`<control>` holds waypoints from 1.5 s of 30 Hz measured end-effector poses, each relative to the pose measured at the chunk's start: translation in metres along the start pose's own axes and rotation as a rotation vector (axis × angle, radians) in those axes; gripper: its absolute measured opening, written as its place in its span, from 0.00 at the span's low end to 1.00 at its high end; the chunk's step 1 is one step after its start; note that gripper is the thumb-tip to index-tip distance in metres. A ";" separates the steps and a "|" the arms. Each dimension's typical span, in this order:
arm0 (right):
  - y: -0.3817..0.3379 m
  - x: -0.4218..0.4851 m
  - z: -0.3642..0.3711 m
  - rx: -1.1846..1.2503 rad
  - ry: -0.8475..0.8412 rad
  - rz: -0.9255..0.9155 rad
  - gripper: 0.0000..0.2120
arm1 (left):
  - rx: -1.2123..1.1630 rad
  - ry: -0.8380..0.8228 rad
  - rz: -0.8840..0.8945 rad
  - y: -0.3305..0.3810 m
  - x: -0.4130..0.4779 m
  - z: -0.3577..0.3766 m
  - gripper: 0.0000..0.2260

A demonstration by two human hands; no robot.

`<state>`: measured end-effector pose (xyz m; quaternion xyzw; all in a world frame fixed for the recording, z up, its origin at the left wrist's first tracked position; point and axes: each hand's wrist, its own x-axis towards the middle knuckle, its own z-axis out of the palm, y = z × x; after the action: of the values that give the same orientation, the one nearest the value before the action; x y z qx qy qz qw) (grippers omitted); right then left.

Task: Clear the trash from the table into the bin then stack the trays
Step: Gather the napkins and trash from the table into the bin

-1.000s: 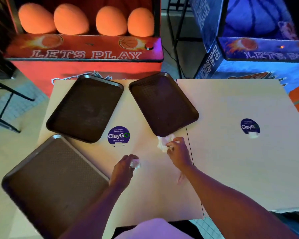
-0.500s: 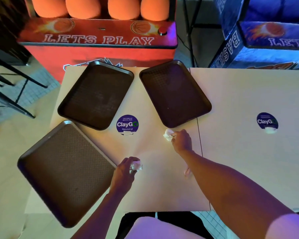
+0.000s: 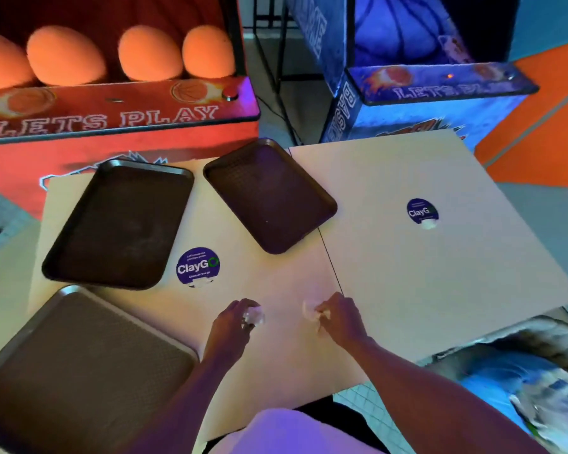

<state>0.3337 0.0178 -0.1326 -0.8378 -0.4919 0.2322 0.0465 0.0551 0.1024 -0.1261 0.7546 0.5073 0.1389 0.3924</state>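
Hands: left hand (image 3: 233,327) clutches a paper wad (image 3: 255,316); right hand (image 3: 341,320) pinches a second wad (image 3: 310,311).
Bin (image 3: 553,339): lower right of frame, nearer the right hand.

The pale table (image 3: 456,290) carries three dark trays (image 3: 118,224) and two round ClayGo stickers (image 3: 197,266).

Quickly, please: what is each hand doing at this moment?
Left hand: closed, holding a paper wad.
Right hand: closed, pinching a second wad.
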 end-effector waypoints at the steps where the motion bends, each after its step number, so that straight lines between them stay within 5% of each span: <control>1: 0.007 -0.008 0.005 0.020 -0.001 0.021 0.11 | 0.007 -0.008 0.022 0.002 0.003 0.001 0.26; 17: 0.031 -0.034 0.040 0.385 0.091 0.297 0.14 | 0.087 -0.148 0.179 0.010 0.001 0.016 0.28; 28: 0.141 -0.082 -0.026 0.444 0.464 0.401 0.14 | 0.139 -0.251 0.436 0.113 0.044 0.073 0.28; 34: 0.249 -0.142 -0.031 0.532 0.629 0.571 0.14 | 0.149 -0.379 0.590 0.209 0.051 0.162 0.26; 45: 0.485 -0.300 -0.066 0.713 0.687 1.021 0.16 | 0.184 -0.680 0.671 0.413 -0.022 0.405 0.21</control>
<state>0.6290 -0.4743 -0.1195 -0.9232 0.1104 0.0943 0.3558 0.5620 -0.1728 -0.0839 0.9107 0.0892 -0.0423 0.4011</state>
